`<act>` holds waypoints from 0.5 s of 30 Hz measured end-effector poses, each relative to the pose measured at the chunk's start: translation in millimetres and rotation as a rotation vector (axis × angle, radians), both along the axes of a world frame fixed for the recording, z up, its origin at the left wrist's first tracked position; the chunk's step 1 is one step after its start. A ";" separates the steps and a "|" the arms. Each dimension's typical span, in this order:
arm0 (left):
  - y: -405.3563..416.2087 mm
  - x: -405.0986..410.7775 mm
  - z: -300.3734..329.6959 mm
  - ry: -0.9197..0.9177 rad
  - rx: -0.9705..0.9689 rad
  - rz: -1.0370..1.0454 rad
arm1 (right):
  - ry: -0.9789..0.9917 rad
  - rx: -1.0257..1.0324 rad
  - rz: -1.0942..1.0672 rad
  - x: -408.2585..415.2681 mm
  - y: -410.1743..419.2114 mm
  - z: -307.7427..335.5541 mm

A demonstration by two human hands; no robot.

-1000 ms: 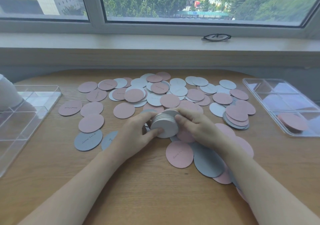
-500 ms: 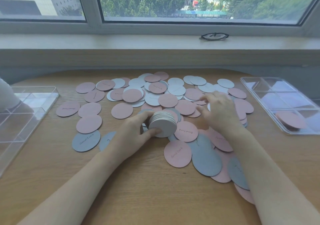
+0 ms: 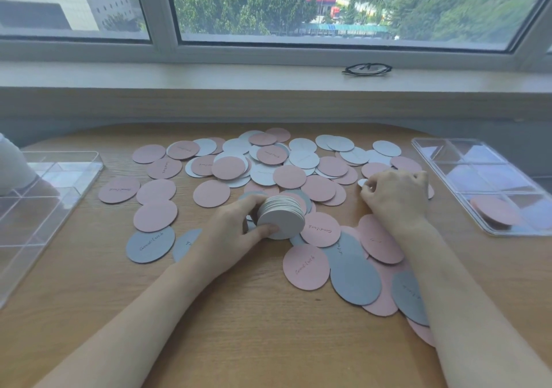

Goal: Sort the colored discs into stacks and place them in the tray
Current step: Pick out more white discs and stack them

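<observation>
1. Head view, left hand: the left hand (image 3: 239,226) gripped a white stack (image 3: 282,217) near the middle of the table (image 3: 239,328), thumb under the near edge and fingers curled over the far side. The stack was tipped on edge, its flat face turned toward the camera (so its axis ran roughly away from the person, not upright).

2. Head view, right hand: the right hand (image 3: 394,196) lay to the right of the stack and well apart from it, fingers curled down onto the loose discs. Its fingertips pinched the rim of a white disc (image 3: 363,183) showing just at their left. How firmly it was held could not be told.

3. Head view, the relation that mattered: the white disc lay right of the stack and slightly farther from the person, so the right hand was the nearer one. In my judgement the disc had to travel left and a little nearer to reach the stack's open face.

4. Head view, the rest: pink discs (image 3: 228,168), white ones and grey discs (image 3: 150,244) covered the table, many overlapping. The right tray (image 3: 442,160) held a pink pile (image 3: 494,211) in a near compartment; a left tray (image 3: 59,172) stood at the table's other edge. Most sorting looked undone.
</observation>
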State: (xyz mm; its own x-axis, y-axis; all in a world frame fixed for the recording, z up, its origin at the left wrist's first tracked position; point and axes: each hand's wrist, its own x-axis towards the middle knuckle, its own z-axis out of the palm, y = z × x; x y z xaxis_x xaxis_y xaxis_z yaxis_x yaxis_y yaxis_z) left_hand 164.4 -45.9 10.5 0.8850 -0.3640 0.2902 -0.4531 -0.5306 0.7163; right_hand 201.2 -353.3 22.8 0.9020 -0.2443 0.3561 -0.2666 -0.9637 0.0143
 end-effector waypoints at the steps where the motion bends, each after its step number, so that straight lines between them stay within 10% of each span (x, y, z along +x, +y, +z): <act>1: 0.1 0.3 -0.2 0.002 0.000 -0.001 | -0.026 0.028 0.006 0.8 1.2 -0.5; 8: 0.5 0.7 0.4 0.027 -0.056 0.008 | -0.386 0.662 0.391 -17.8 35.7 9.4; 15: -0.5 1.6 -1.1 0.038 -0.085 0.077 | -0.108 1.138 0.686 -35.8 76.2 10.8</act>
